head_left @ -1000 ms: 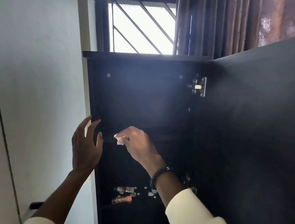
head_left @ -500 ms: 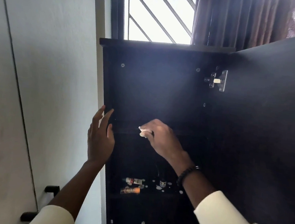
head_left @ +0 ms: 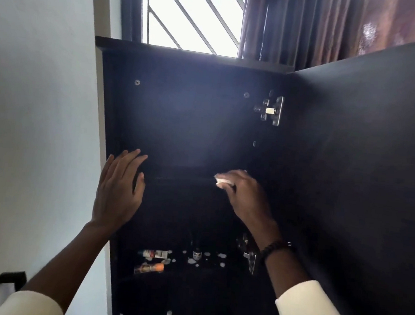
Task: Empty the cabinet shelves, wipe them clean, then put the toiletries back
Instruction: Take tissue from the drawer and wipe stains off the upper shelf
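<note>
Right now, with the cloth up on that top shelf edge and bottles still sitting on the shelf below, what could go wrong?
1. The right hand pinches only a small white cloth at the shelf edge; it could slip and drop among the toiletries below.
2. Dust pushed off that edge would likely fall onto the lower shelf, where white specks already lie.
3. The open door stands close beside the right arm, so a wide stroke might bump it.

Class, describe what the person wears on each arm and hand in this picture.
Both arms wear cream-white sleeves pushed up toward the elbows, leaving the forearms bare. The right hand has a dark beaded bracelet at its wrist. The left hand shows no ring, watch or glove.
</note>
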Tool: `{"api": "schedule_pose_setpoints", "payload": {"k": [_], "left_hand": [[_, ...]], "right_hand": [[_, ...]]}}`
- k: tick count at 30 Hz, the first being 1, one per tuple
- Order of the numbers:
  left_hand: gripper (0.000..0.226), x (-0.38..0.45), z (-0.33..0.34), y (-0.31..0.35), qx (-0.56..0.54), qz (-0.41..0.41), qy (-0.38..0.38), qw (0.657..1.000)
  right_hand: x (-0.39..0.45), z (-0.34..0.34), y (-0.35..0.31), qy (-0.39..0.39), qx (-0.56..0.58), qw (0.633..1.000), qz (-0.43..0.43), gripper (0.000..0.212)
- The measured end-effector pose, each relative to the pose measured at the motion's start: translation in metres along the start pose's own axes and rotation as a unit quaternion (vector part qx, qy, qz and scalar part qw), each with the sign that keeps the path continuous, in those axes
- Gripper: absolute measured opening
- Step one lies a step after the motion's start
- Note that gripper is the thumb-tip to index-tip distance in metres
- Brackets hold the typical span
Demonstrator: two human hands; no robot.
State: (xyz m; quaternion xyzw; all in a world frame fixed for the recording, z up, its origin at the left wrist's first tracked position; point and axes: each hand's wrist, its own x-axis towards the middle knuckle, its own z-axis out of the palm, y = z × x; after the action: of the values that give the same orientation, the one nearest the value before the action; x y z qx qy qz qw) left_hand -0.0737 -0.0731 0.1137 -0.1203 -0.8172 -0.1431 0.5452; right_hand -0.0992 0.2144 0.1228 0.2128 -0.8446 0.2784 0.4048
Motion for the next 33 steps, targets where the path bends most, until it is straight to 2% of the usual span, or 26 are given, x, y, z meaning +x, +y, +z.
{"api": "schedule_pose_setpoints", "payload": {"k": [4,7,11,13,17,24,26,29,33], "left_hand": [[0.043,0.0,-0.001,-0.003,-0.002,-0.001,-0.003,1.0],[0.043,0.0,0.002,-0.003,-0.005,-0.012,-0.005,1.0],[0.041,0.0,0.011,0.005,-0.001,-0.031,0.014,0.999],[0.039,0.003,0.017,0.015,0.004,-0.018,0.017,1.0],[0.041,0.015,0.026,0.033,0.002,0.07,-0.033,0.997],[0.041,0.032,0.033,0.036,-0.026,0.025,-0.048,0.998],[0.041,0.038,0.037,0.039,-0.036,0.023,-0.044,0.998],[0.039,0.046,0.041,0.042,-0.045,0.029,-0.037,0.998],[0.033,0.051,0.047,0.04,-0.053,0.006,-0.03,0.998]], "right_hand": [[0.001,-0.002,0.007,0.004,0.01,1.0,0.028,0.028],[0.003,0.008,-0.005,0.005,0.044,0.999,0.005,0.028],[0.007,0.025,-0.03,-0.031,0.089,0.995,-0.027,0.025],[0.006,0.028,-0.033,-0.038,0.087,0.995,-0.032,0.025],[0.005,0.009,-0.016,-0.061,0.047,0.997,-0.021,0.026],[-0.002,-0.001,-0.016,-0.036,-0.069,0.997,0.022,0.025],[-0.002,0.0,-0.017,-0.036,-0.071,0.997,0.024,0.026],[0.008,-0.013,-0.015,-0.079,-0.076,0.993,0.045,0.032],[0.027,-0.031,-0.021,-0.16,-0.165,0.969,0.092,0.043]]}}
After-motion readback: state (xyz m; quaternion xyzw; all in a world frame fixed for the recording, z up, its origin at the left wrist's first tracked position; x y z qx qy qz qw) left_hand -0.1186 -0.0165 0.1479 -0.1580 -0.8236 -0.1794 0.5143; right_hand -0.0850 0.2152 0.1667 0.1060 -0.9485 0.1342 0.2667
